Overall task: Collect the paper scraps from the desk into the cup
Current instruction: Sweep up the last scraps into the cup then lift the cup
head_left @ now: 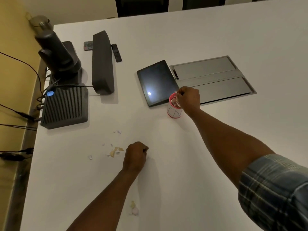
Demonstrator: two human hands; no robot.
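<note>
A white cup (174, 112) with a pink rim stands on the white desk (166, 147) beside a tablet, with paper scraps inside it. My right hand (188, 98) hovers over the cup's mouth, fingers curled around paper scraps. My left hand (135, 155) rests on the desk as a fist; whether it holds anything is hidden. Just left of it lie tan and white paper scraps (116, 151), with smaller bits (117, 131) farther up. Another small clump of scraps (134, 208) lies near my left forearm.
A dark tablet (155, 82) and a grey recessed cable hatch (213, 79) sit behind the cup. At the left stand a black ribbed box (65, 106), a speaker bar (102, 62), a camera (56, 52), two remotes and cables along the desk edge.
</note>
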